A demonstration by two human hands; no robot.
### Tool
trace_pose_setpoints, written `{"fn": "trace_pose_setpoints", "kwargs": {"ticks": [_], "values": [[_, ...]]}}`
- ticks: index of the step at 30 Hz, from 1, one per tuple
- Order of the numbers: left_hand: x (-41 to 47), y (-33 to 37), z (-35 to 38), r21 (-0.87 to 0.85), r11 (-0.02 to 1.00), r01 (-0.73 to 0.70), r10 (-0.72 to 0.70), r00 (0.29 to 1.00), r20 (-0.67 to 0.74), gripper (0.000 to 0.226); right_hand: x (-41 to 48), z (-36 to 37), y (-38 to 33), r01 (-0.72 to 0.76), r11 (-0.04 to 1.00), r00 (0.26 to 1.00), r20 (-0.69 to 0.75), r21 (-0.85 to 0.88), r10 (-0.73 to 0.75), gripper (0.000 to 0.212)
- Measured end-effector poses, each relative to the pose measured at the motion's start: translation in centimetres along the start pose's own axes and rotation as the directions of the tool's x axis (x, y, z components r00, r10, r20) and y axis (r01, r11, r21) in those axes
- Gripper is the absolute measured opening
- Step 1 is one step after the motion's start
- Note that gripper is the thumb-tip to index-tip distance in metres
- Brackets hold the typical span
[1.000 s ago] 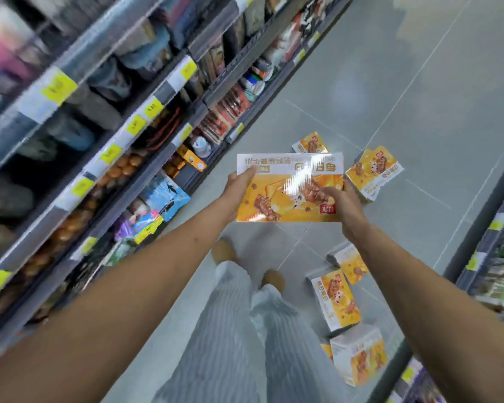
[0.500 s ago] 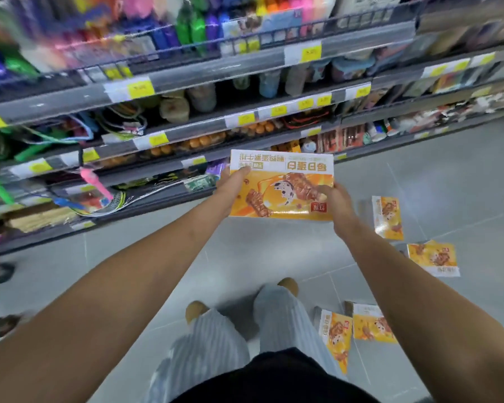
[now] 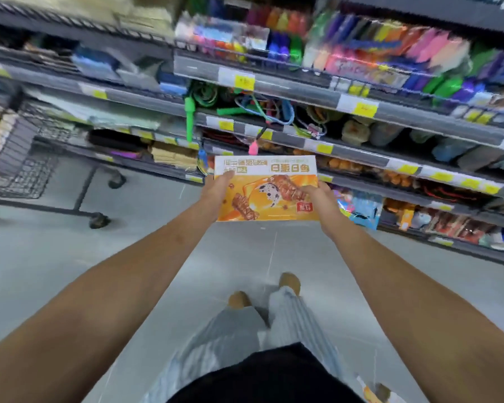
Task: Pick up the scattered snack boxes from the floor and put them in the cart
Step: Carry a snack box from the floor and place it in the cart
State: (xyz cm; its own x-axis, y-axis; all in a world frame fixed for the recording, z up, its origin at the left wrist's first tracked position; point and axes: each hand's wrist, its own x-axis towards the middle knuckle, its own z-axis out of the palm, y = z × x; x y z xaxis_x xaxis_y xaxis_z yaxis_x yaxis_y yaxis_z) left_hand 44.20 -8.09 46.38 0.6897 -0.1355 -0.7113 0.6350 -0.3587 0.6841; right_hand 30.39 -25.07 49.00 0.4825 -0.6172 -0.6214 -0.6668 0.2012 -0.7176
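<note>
Store aisle: grey tiled floor (image 3: 70, 271), and dark metal shelves (image 3: 303, 94) with yellow price tags (image 3: 364, 108) run across the far side. Stock is heavily blurred; I can make out coloured skipping ropes (image 3: 262, 112) hanging mid-shelf, not much else.

I see both bare arms stretched forward. The flat orange-and-white cardboard snack box (image 3: 265, 196) is centre frame, held in the air between the two hands, printed face toward the camera, above the floor and in front of the lower shelves.

- left hand (image 3: 216, 187): grips the box's left edge, thumb on the white top band.
- right hand (image 3: 317, 196): grips the right edge, thumb on the orange face.
- The fingers behind the box are hidden.

The black wire-mesh cart (image 3: 21, 158) stands far left on small castors, well apart from the box. I cannot tell what its basket holds.

A second box (image 3: 374, 392), same orange-and-white print, lies on the floor at the near edge, right of the legs and mostly cut off. Grey striped trousers (image 3: 288, 315) and tan shoes (image 3: 290, 282) show below the arms.
</note>
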Motion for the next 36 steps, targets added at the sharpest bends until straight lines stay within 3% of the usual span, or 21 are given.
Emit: {"fn": "trace_pose_setpoints", "kwargs": {"ticks": [4,7,10,14,16,18,22,26,31,36], "values": [[1.1,0.2,-7.8,-0.183,0.983,-0.018,-0.008,0.99,-0.144,0.051,2.1,7.8,-3.0,0.058,0.99,0.991,0.124,-0.125,-0.042,0.069],[1.9,0.1,-12.7,-0.304,0.952,0.02,-0.082,0.978,-0.193,0.059,3.9,13.3,-4.9,0.125,0.976,0.978,0.187,-0.181,-0.09,0.066],[3.2,0.0,-17.9,-0.464,0.886,0.002,-0.126,0.963,-0.237,0.04,3.0,19.4,-8.5,0.224,0.933,0.952,0.27,-0.28,-0.148,0.053],[4.5,1.1,-25.0,-0.616,0.786,-0.056,-0.188,0.927,-0.324,0.036,1.6,28.2,-13.5,0.343,0.87,0.906,0.37,-0.354,-0.207,0.048],[7.6,0.5,-28.8,-0.621,0.781,-0.07,-0.235,0.888,-0.395,0.057,0.7,32.4,-15.9,0.376,0.859,0.887,0.403,-0.347,-0.226,0.03],[10.8,-0.1,-32.2,-0.533,0.842,-0.084,-0.238,0.829,-0.507,0.076,0.6,36.1,-18.0,0.42,0.846,0.86,0.442,-0.329,-0.255,0.027],[8.7,5.1,-38.2,-0.38,0.916,-0.126,-0.186,0.705,-0.684,0.052,0.1,44.1,-22.8,0.521,0.8,0.797,0.505,-0.298,-0.332,0.038],[9.9,7.5,-44.9,-0.34,0.924,-0.176,-0.172,0.603,-0.779,0.039,-0.2,52.3,-27.0,0.558,0.776,0.766,0.542,-0.295,-0.345,0.058],[12.5,10.0,-52.9,-0.352,0.918,-0.185,-0.205,0.539,-0.817,0.038,-0.6,62.0,-31.2,0.599,0.759,0.709,0.608,-0.253,-0.357,0.065],[16.1,11.5,-60.5,-0.374,0.906,-0.198,-0.231,0.508,-0.829,0.037,-0.9,71.6,-34.0,0.645,0.721,0.667,0.648,-0.254,-0.368,0.055]]}}
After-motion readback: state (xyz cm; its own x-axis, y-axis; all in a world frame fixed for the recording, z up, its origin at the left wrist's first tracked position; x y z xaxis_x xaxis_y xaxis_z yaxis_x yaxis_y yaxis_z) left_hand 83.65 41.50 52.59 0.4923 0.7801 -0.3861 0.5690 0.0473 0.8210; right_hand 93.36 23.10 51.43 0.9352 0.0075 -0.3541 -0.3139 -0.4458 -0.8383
